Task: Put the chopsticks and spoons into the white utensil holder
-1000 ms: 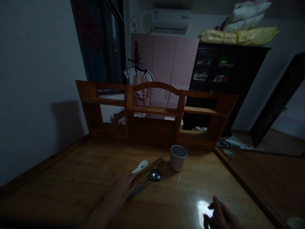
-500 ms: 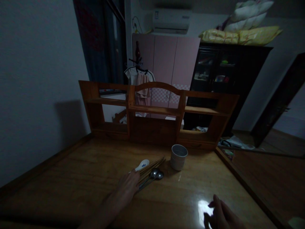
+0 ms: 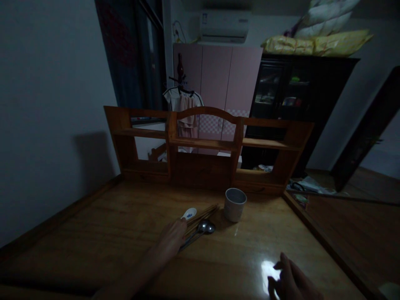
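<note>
My left hand [image 3: 172,236] is closed round the near ends of a bundle of chopsticks [image 3: 204,214] lying slantwise on the table; its fingertips are mostly hidden. Just beyond them lies a white spoon [image 3: 189,213] with a blue mark, its handle running toward my hand. On the near side of the chopsticks are two metal spoons [image 3: 203,226], bowls side by side and handles pointing toward my left hand. A grey cup [image 3: 235,205] stands upright to the right of the chopstick tips. At the lower right, my right hand [image 3: 292,279] hovers with loosely bent fingers apart, holding nothing visible.
The wooden table [image 3: 103,233] has a shelf unit [image 3: 204,146] along its far edge and a raised rim [image 3: 325,246] on the right. A wall [image 3: 46,125] borders the left side. Cabinets and hanging clothes stand behind. The room is dim.
My left hand has shifted slightly right and up along the chopsticks, and the bundle looks flatter. My right hand, the cup and the metal spoons stay nearly where they were.
</note>
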Available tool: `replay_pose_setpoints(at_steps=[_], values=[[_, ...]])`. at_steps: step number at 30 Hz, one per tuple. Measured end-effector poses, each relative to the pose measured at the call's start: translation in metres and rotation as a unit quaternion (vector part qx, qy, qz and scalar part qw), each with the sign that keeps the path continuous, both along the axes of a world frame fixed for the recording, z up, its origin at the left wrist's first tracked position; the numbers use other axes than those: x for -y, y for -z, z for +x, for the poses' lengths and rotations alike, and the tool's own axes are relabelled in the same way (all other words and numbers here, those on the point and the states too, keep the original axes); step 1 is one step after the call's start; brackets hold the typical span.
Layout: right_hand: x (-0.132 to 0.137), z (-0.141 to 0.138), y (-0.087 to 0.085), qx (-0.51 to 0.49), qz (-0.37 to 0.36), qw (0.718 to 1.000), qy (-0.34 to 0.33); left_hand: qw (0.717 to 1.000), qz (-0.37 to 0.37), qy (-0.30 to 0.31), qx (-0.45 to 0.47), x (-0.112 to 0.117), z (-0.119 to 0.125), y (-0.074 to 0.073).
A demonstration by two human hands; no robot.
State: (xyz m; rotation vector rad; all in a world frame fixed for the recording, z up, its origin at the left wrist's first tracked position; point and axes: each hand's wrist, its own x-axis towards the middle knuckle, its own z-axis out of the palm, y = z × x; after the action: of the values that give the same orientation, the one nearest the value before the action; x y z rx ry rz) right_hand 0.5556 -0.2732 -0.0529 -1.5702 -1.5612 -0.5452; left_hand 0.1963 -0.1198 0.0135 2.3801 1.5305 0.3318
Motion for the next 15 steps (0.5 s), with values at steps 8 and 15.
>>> replay_pose_setpoints(at_steps=[8,15], values=[[0.001,-0.003,-0.003,-0.007,-0.016,1.000,0.003,1.000,-0.015,0.016,-0.017,0.005,0.004,-0.025],[0.002,-0.002,-0.003,0.002,-0.030,1.000,-0.003,0.999,-0.047,0.013,0.016,-0.008,-0.004,-0.060]])
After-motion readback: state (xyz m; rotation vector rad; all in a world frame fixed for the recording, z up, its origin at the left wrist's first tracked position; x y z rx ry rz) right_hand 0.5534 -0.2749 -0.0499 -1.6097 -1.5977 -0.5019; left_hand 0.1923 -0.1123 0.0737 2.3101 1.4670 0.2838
